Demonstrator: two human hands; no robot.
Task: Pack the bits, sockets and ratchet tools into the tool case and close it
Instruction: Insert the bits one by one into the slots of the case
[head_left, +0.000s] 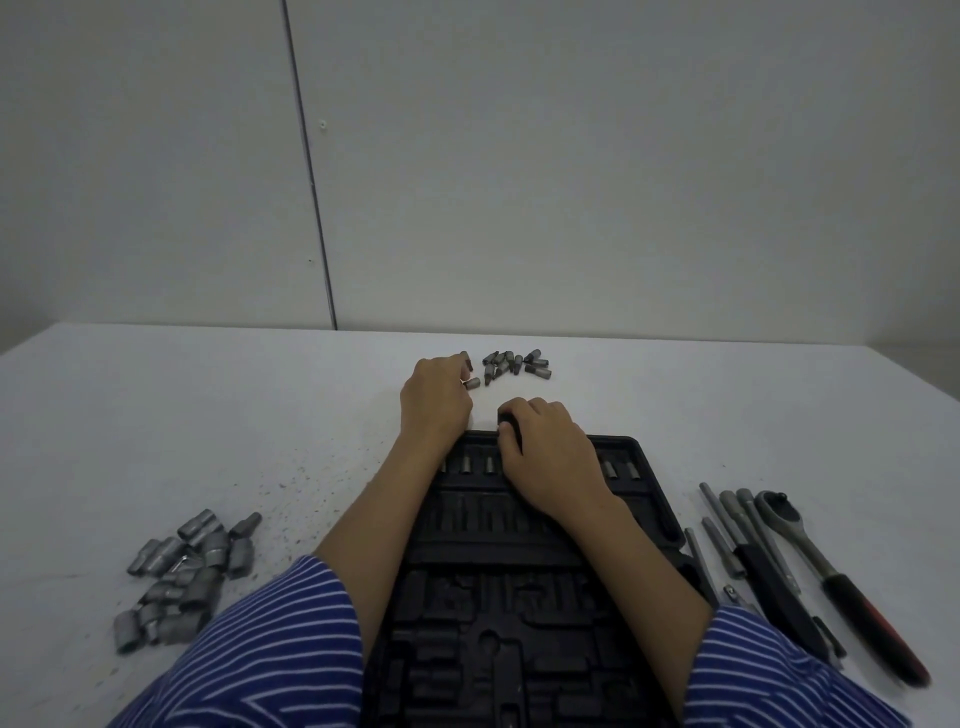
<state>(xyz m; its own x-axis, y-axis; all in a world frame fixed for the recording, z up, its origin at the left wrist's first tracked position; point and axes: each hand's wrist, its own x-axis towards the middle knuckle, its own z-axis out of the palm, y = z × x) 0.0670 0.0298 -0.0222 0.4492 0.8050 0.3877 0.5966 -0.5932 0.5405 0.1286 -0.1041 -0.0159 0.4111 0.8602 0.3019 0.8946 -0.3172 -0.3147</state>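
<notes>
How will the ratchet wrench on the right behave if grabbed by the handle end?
The ratchet wrench looks like rigid metal, so it should lift stiffly without flexing. Its round steel head sits far from the black-and-red grip, so it is probably head-heavy and may dip. Lying flat beside the extension bars, it seems unlikely to roll.

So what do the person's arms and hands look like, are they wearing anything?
Both forearms are bare below loose sleeves of a blue shirt with thin white stripes. The left sleeve and the right sleeve end near the elbows. The left hand and the right hand wear no gloves. No watch or bracelet shows on either wrist.
</notes>
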